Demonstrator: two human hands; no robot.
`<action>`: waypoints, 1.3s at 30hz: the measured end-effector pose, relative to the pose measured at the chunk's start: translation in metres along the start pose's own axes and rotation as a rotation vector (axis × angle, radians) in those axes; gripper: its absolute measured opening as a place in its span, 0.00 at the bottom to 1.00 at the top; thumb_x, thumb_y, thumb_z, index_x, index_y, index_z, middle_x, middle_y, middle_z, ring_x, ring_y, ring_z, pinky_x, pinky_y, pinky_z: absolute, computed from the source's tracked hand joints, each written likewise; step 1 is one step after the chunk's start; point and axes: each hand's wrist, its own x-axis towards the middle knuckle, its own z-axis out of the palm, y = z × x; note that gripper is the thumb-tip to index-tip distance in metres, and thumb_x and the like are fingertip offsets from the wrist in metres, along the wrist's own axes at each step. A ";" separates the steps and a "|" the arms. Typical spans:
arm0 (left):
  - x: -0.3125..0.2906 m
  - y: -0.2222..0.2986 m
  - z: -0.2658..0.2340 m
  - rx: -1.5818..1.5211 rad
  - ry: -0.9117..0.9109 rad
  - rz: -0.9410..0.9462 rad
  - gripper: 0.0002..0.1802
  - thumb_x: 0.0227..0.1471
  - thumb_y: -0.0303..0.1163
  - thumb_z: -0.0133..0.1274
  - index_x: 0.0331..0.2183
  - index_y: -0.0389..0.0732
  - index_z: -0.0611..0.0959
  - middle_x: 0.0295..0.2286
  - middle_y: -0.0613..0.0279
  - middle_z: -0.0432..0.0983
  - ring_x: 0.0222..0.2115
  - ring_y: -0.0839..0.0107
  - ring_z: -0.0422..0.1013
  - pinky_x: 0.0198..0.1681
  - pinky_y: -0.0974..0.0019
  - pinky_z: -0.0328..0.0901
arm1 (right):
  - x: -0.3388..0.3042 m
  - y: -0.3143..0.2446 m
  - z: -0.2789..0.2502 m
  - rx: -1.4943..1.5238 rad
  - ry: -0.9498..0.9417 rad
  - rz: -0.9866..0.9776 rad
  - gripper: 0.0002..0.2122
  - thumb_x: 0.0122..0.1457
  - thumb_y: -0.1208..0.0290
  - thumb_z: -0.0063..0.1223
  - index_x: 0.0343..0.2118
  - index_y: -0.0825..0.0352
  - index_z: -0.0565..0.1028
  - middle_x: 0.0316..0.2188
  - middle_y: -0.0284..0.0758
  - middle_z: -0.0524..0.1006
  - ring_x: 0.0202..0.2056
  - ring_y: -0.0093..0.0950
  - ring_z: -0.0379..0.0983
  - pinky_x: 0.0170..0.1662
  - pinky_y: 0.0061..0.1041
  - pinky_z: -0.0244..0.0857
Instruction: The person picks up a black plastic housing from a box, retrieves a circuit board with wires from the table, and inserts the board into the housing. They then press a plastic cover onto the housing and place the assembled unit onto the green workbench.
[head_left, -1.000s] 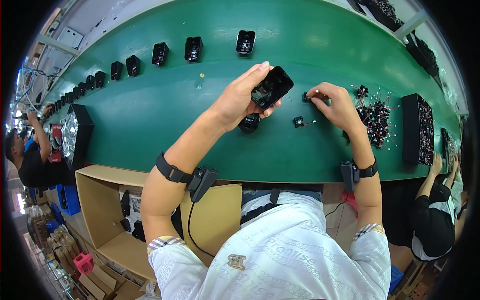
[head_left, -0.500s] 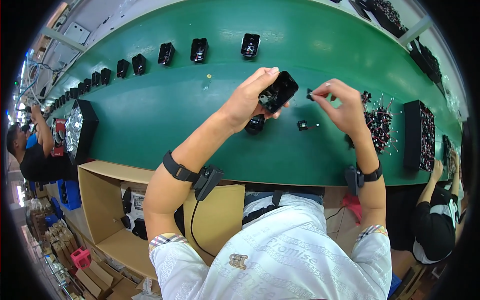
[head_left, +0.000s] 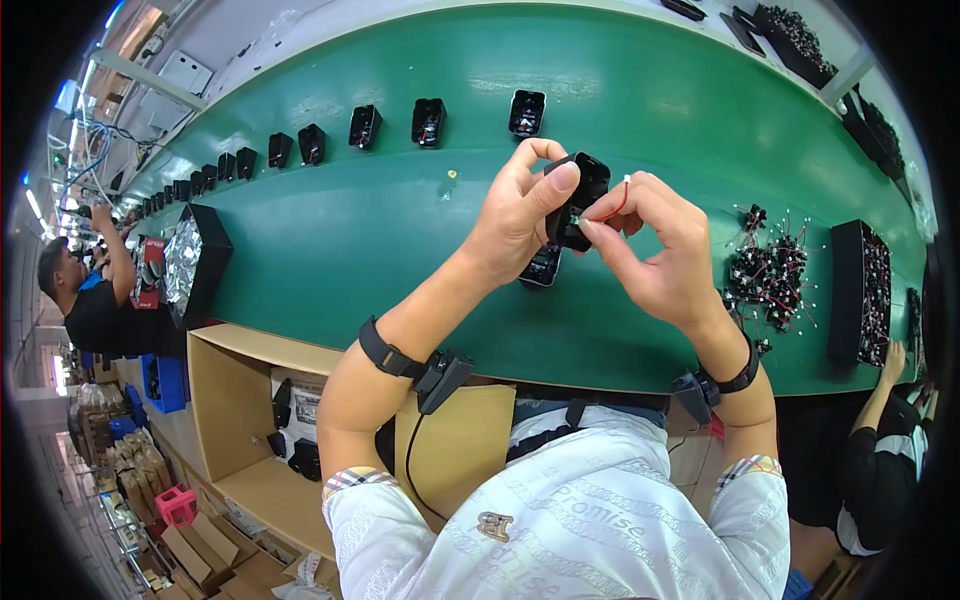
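Observation:
My left hand is closed around a black open-topped plastic housing, tilted above the bench with its hollow side up. My right hand pinches a small part with a red wire at the housing's lower opening. The wire loops up to a white connector; the part's body is mostly hidden by fingers and housing wall. Below my hands a second black housing rests on the green bench. To the right of my right hand lies a heap of small wired parts.
A row of black housings runs along the bench's far side to the left. At right stands a black bin of wired parts; at left, a black box with silvery lining. A cardboard box abuts the bench edge. People work at both sides.
My right hand has come left to the housing, now with the red-wired part in its fingers. The small wired piece lying alone on the bench no longer shows there. The whole view has shifted slightly.

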 end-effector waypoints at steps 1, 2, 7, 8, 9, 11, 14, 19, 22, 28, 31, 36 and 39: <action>0.000 0.000 0.001 -0.004 0.016 0.033 0.33 0.58 0.52 0.60 0.50 0.40 0.64 0.41 0.55 0.76 0.40 0.71 0.78 0.44 0.66 0.76 | -0.001 0.003 0.003 0.078 0.030 0.023 0.04 0.52 0.82 0.62 0.29 0.71 0.77 0.25 0.32 0.75 0.24 0.21 0.68 0.28 0.20 0.62; 0.000 0.001 0.002 -0.001 0.017 0.030 0.33 0.58 0.52 0.60 0.50 0.40 0.64 0.41 0.55 0.76 0.40 0.71 0.78 0.44 0.66 0.76 | -0.001 0.005 0.006 0.153 0.062 0.048 0.04 0.53 0.81 0.62 0.30 0.71 0.77 0.25 0.31 0.74 0.23 0.20 0.66 0.28 0.19 0.59; 0.003 0.002 0.000 0.031 0.065 0.088 0.36 0.56 0.57 0.60 0.49 0.40 0.65 0.42 0.54 0.77 0.41 0.71 0.77 0.45 0.66 0.75 | -0.003 0.010 0.021 0.146 0.173 0.045 0.04 0.54 0.80 0.62 0.30 0.71 0.77 0.24 0.29 0.72 0.23 0.18 0.61 0.28 0.19 0.54; 0.003 0.001 0.000 0.032 0.071 0.088 0.36 0.56 0.57 0.60 0.49 0.40 0.65 0.42 0.54 0.77 0.41 0.71 0.77 0.45 0.66 0.75 | -0.002 0.013 0.022 0.174 0.177 0.057 0.04 0.54 0.80 0.62 0.30 0.70 0.77 0.24 0.29 0.71 0.23 0.18 0.60 0.28 0.19 0.54; 0.003 0.001 0.000 0.027 0.059 0.095 0.36 0.55 0.57 0.61 0.49 0.39 0.66 0.42 0.54 0.77 0.41 0.72 0.77 0.45 0.66 0.75 | -0.002 0.013 0.023 0.179 0.174 0.058 0.04 0.54 0.80 0.62 0.30 0.70 0.77 0.24 0.29 0.71 0.23 0.18 0.60 0.28 0.19 0.54; 0.003 -0.001 0.001 0.020 0.054 0.098 0.37 0.54 0.57 0.61 0.49 0.39 0.66 0.41 0.54 0.77 0.41 0.72 0.77 0.44 0.67 0.76 | -0.004 0.012 0.023 0.153 0.149 0.077 0.04 0.53 0.80 0.62 0.31 0.70 0.77 0.23 0.28 0.69 0.23 0.19 0.60 0.28 0.20 0.54; 0.004 -0.003 0.003 -0.055 0.057 0.115 0.28 0.58 0.45 0.62 0.47 0.41 0.65 0.38 0.57 0.77 0.35 0.73 0.78 0.34 0.66 0.79 | -0.001 0.014 0.018 0.077 0.091 0.087 0.06 0.50 0.79 0.63 0.31 0.70 0.77 0.22 0.29 0.67 0.23 0.19 0.60 0.28 0.20 0.54; 0.002 0.002 0.011 0.015 0.147 0.087 0.27 0.58 0.43 0.62 0.48 0.37 0.67 0.36 0.55 0.78 0.35 0.70 0.79 0.34 0.67 0.77 | 0.007 0.012 0.000 0.101 -0.063 0.065 0.10 0.46 0.76 0.67 0.31 0.70 0.78 0.22 0.29 0.66 0.23 0.22 0.61 0.28 0.21 0.57; 0.005 -0.005 0.009 0.025 0.148 0.071 0.25 0.60 0.43 0.61 0.47 0.35 0.71 0.33 0.55 0.79 0.33 0.70 0.78 0.34 0.66 0.77 | 0.006 0.018 0.001 0.012 -0.067 0.019 0.12 0.43 0.75 0.69 0.31 0.69 0.78 0.23 0.29 0.66 0.24 0.22 0.62 0.28 0.22 0.58; 0.005 -0.008 0.002 -0.090 -0.035 0.091 0.28 0.62 0.47 0.56 0.53 0.33 0.72 0.40 0.52 0.78 0.36 0.65 0.79 0.37 0.61 0.78 | 0.002 0.011 0.004 -0.071 -0.009 0.008 0.14 0.41 0.76 0.71 0.33 0.67 0.79 0.23 0.30 0.66 0.24 0.23 0.63 0.27 0.23 0.59; 0.001 -0.003 0.006 -0.106 -0.023 0.057 0.29 0.63 0.48 0.53 0.54 0.35 0.70 0.42 0.52 0.76 0.39 0.63 0.78 0.39 0.59 0.78 | -0.001 0.014 0.003 -0.149 -0.012 -0.048 0.16 0.40 0.76 0.72 0.34 0.67 0.80 0.24 0.31 0.67 0.25 0.25 0.65 0.27 0.24 0.59; 0.002 -0.006 0.007 -0.051 -0.092 0.011 0.30 0.65 0.49 0.50 0.57 0.38 0.68 0.44 0.55 0.74 0.42 0.62 0.78 0.41 0.58 0.78 | -0.004 0.011 -0.008 -0.250 -0.063 -0.057 0.18 0.37 0.76 0.72 0.34 0.66 0.80 0.28 0.32 0.70 0.32 0.30 0.69 0.33 0.28 0.65; 0.003 -0.008 0.011 0.009 -0.060 0.023 0.31 0.66 0.50 0.48 0.58 0.37 0.67 0.43 0.55 0.75 0.42 0.64 0.78 0.41 0.59 0.78 | -0.004 0.008 -0.006 -0.295 -0.024 -0.038 0.17 0.36 0.77 0.71 0.34 0.66 0.81 0.37 0.35 0.72 0.39 0.34 0.71 0.41 0.33 0.69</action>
